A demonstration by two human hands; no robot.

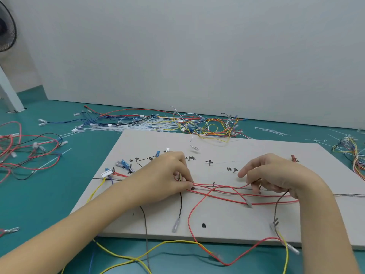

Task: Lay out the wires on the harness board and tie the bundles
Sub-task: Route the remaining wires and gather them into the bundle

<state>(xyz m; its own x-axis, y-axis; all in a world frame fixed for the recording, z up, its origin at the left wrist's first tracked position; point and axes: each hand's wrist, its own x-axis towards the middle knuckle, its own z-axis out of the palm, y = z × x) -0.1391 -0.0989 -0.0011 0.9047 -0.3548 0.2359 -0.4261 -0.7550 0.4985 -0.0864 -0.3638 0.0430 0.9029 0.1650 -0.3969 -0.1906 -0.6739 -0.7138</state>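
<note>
A pale harness board (227, 230) with nails and handwritten marks lies on the teal table. A bundle of red wires (223, 191) runs left to right across its middle. My left hand (167, 175) pinches the bundle at its left end, near a nail. My right hand (276, 175) holds the same wires at the right end, its index finger stretched out. A white connector (107, 173) and blue terminals (123, 164) sit at the board's left. Black, yellow and red wire ends hang over the front edge.
A heap of loose wires and white cable ties (167, 123) lies behind the board. More red and black wires (25, 153) spread at the left, a coloured bundle (351, 153) at the right. A fan (7, 26) stands far left by the white wall.
</note>
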